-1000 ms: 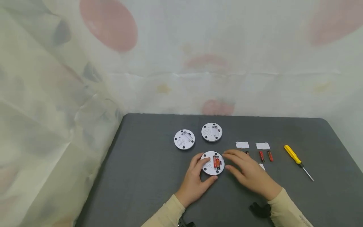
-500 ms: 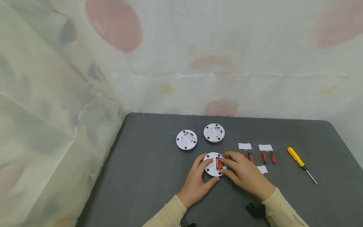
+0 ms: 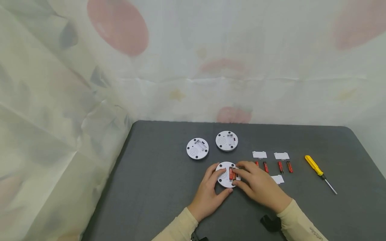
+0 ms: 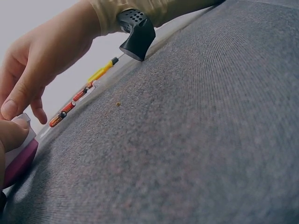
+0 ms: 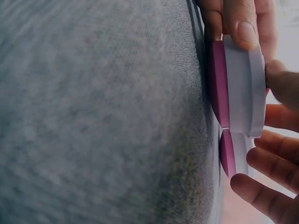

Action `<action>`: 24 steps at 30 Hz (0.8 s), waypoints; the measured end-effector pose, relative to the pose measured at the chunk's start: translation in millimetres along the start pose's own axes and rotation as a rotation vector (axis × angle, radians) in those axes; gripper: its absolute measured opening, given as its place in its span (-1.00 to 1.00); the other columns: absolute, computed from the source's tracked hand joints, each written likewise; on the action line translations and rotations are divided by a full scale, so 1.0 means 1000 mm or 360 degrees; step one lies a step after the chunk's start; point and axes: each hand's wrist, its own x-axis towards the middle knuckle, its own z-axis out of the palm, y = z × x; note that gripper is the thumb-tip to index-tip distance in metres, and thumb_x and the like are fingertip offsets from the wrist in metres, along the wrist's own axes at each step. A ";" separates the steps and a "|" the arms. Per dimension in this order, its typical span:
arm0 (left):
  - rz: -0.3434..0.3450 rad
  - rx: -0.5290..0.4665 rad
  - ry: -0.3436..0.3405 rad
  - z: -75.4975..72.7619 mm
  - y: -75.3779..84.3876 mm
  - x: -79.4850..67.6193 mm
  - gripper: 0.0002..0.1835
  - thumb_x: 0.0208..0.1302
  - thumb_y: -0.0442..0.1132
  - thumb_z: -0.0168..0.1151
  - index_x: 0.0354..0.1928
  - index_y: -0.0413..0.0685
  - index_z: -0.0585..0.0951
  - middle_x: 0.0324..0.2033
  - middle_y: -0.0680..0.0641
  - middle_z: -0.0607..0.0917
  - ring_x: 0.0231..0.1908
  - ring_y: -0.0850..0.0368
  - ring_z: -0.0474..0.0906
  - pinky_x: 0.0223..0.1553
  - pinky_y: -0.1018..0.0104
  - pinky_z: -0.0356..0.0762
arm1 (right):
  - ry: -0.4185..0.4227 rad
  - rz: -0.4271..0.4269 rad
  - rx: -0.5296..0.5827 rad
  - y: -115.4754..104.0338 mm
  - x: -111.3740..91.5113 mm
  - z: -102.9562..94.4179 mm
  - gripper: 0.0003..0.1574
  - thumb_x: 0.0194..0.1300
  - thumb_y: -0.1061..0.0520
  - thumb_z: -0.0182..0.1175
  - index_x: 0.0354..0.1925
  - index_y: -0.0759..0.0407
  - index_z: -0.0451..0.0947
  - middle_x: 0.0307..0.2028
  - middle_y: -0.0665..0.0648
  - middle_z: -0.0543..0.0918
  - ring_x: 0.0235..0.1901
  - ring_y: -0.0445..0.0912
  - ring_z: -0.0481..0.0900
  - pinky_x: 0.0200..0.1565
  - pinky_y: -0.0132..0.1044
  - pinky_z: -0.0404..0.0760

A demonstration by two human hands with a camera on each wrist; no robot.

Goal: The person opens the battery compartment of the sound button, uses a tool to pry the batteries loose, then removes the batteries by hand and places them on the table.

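My left hand [image 3: 208,192] grips the rim of a round white device [image 3: 224,183], thumb on the near side and fingers on the far side. Its battery compartment faces up, with two red AAA batteries side by side, one fully showing [image 3: 231,173]. Thumb and index finger of my right hand [image 3: 259,184] pinch the right-hand battery [image 3: 234,177], partly covering it. Seen from the right wrist, the device [image 5: 240,88] has a purple lower side, and the right hand's other fingers [image 5: 271,163] spread past its edge. The left wrist view catches only the device's edge [image 4: 28,161].
Two similar round devices, one left [image 3: 197,149] and one right [image 3: 227,141], lie behind with uncovered compartments. To the right are white battery covers [image 3: 281,156], several loose red batteries [image 3: 280,167] and a yellow-handled screwdriver [image 3: 314,165]. A patterned curtain [image 3: 181,67] hangs beyond the table.
My right hand has moved left from beside the device onto the right-hand battery, and stayed there over the last half second. My left hand keeps its hold.
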 end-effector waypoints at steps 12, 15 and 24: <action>-0.0054 -0.0047 -0.0005 0.000 -0.001 0.000 -0.30 0.37 -0.08 0.59 0.49 0.03 0.54 0.56 -0.09 0.35 0.50 -0.01 0.41 0.44 -0.03 0.48 | 0.0037 -0.0183 0.0050 0.002 0.000 -0.002 -0.70 0.58 0.02 0.34 0.11 0.13 0.80 0.13 0.14 0.72 0.11 0.02 0.66 0.09 -0.03 0.71; -0.0042 -0.0041 0.0005 0.001 -0.001 0.001 -0.29 0.38 -0.08 0.59 0.49 0.02 0.53 0.56 -0.10 0.36 0.49 -0.02 0.41 0.43 -0.04 0.49 | -0.0001 -0.0192 0.0080 0.001 -0.001 -0.004 -0.70 0.54 0.01 0.38 0.14 0.06 0.81 0.17 0.07 0.75 0.15 -0.02 0.64 0.14 -0.08 0.67; -0.0058 -0.0030 -0.0007 0.000 0.000 0.001 -0.29 0.38 -0.09 0.59 0.50 0.03 0.53 0.56 -0.08 0.35 0.49 0.00 0.40 0.44 -0.04 0.48 | -0.0001 -0.0181 0.0238 0.003 -0.009 -0.006 -0.58 0.37 0.00 0.56 0.17 -0.07 0.83 0.15 -0.02 0.76 0.14 -0.05 0.61 0.16 -0.26 0.60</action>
